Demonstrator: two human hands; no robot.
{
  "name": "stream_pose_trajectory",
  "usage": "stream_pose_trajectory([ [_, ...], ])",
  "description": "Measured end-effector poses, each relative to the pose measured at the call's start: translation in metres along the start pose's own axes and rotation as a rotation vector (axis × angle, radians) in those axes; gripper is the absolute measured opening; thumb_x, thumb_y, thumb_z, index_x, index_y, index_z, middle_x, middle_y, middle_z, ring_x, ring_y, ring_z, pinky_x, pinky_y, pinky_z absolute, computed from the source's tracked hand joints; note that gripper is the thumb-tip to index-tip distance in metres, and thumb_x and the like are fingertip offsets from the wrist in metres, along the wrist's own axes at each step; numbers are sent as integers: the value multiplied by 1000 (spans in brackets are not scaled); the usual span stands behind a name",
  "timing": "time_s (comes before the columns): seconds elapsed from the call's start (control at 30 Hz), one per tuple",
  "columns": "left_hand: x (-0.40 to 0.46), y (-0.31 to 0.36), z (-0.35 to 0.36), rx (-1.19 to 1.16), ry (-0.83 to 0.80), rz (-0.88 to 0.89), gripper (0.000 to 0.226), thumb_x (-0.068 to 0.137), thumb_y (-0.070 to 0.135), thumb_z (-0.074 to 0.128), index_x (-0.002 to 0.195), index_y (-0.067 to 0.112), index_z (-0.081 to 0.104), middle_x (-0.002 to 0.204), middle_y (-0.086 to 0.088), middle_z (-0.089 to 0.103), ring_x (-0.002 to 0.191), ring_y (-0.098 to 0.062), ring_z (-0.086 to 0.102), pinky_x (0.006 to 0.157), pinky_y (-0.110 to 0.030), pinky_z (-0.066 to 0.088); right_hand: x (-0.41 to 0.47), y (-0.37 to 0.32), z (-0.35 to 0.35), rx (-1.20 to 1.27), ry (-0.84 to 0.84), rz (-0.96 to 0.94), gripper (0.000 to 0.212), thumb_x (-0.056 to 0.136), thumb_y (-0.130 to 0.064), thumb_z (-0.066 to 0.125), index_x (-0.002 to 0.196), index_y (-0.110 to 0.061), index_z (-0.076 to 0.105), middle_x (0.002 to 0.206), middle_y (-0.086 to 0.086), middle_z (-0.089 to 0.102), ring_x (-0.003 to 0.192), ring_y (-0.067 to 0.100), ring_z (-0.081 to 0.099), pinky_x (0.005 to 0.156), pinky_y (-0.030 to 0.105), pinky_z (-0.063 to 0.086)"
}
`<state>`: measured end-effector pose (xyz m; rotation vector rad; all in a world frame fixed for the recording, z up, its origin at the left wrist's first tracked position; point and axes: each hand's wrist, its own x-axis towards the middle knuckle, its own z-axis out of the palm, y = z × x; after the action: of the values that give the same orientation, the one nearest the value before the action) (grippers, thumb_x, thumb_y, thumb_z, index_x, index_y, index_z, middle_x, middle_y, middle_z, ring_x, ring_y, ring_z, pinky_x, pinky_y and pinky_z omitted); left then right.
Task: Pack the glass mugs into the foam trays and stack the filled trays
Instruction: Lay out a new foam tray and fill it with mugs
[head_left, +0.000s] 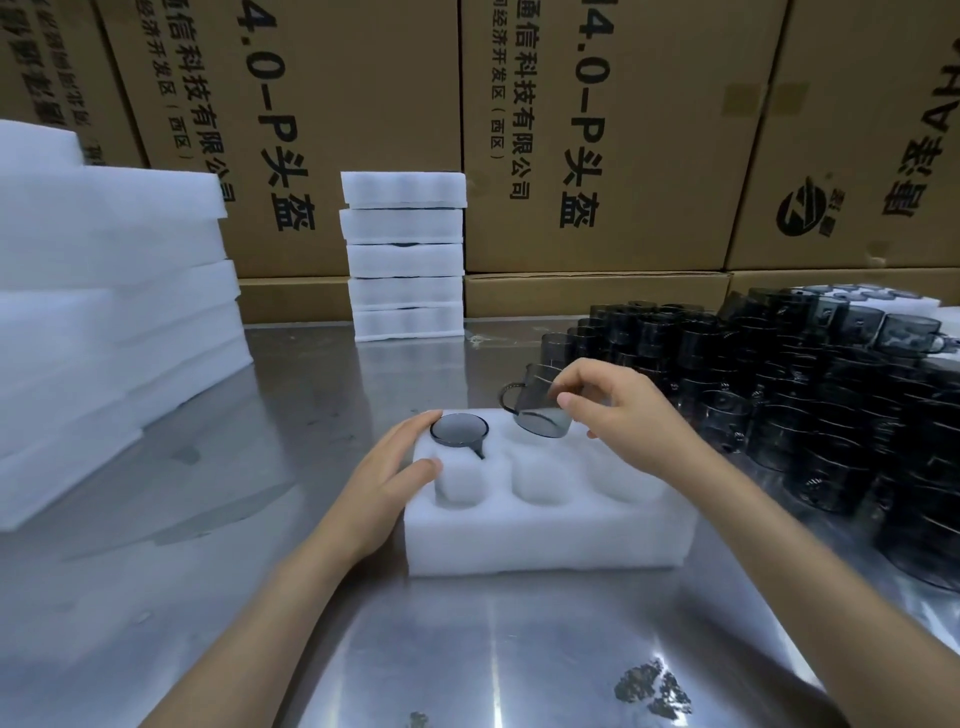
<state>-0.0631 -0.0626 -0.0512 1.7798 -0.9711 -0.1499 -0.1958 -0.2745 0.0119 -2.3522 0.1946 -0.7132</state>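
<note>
**Inspector:** Head view recorded one foam tray (545, 540) in work at the middle of the bench (311, 395). State its fill.

**Assessor:** One glass mug (459, 429) sat in the tray's far-left pocket, base up, handle pointing toward the near edge. The other five pockets held nothing.

**Inspector:** And the hands?

**Assessor:** The left hand (384, 483) lay flat and wide against the tray's left end, fingers straight, steadying it and gripping nothing. The right hand (623, 410) pinched a second mug (540, 410) between thumb and fingers, tilted, directly over the far-middle pocket and not yet seated.

**Inspector:** Finished work?

**Assessor:** A stack of trays (405, 254) stood at the far edge of the bench, five high. Dark slivers showed between some layers, which suggested they were filled; the contents could not be confirmed.

**Inspector:** Remaining stock?

**Assessor:** A large pile of loose mugs (810, 395) covered the right side of the bench. A heap of foam pieces (114, 322) stood at the left edge; whether they had pockets could not be seen.

**Inspector:** Judgement on progress?

**Assessor:** This tray was judged barely begun: one mug placed, a second about to go in, four to follow, then the tray to be stacked. Given the pile, the job overall appeared well short of complete.
</note>
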Motion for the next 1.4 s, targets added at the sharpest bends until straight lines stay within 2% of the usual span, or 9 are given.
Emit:
stream_pose_trajectory([
  [0.07,0,1,0,2,-1,6,49,76,34,46,124,42,44,128,30,43,115,23,36,87,3,29,1,-2,0,-120,35,4,36,89,-47,49,64,-20,53,59,-9,49,58,8,44,57,30,36],
  [0.17,0,1,0,5,3,-4,52,75,34,46,127,39,44,130,27,44,116,20,37,90,0,29,2,-10,4,-312,74,34,66,83,-69,37,57,-9,39,61,9,46,55,16,39,54,32,27],
  [0.4,-1,3,0,2,-6,-8,49,76,35,46,124,44,43,128,31,41,116,23,35,90,0,28,11,-23,10,-251,-15,-48,33,95,-30,48,80,-6,63,87,2,61,82,21,54,72,34,42],
  [0.53,0,3,0,8,-13,-5,49,76,34,46,124,44,43,128,31,42,116,21,36,90,0,28,9,-16,19,-326,36,-150,28,97,-30,46,82,-15,62,81,-5,59,89,13,48,74,34,44],
  [0.67,0,3,0,11,-11,-9,51,76,34,46,127,41,44,128,29,43,116,22,36,89,2,28,6,-10,26,-356,28,-103,26,97,-36,46,80,-21,60,85,-9,59,106,10,45,77,37,47],
  [1.0,-2,5,-1,30,-22,-31,53,76,37,47,129,43,41,128,33,40,114,24,35,89,2,27,1,-5,27,-391,-24,-86,29,97,-39,45,77,-23,59,69,-17,53,98,12,40,67,27,33],
  [1.13,-2,6,-2,41,-31,-35,48,75,37,48,120,52,41,129,36,40,117,23,34,94,-4,28,1,-3,24,-389,-34,-54,31,96,-43,40,80,-25,60,81,-12,61,100,9,43,75,33,43],
  [1.27,0,13,-3,77,-14,-37,50,75,42,50,123,51,41,145,24,31,133,10,24,108,-19,19,1,-3,22,-351,5,-82,36,99,-39,33,93,-22,64,92,-7,64,101,10,48,78,31,39],
  [1.4,3,34,-2,110,-16,57,53,78,46,50,130,49,42,145,32,27,134,14,20,105,-17,17,-2,1,15,-264,55,-77,32,100,-32,32,108,-29,63,104,-14,63,108,6,47,86,30,39],
])
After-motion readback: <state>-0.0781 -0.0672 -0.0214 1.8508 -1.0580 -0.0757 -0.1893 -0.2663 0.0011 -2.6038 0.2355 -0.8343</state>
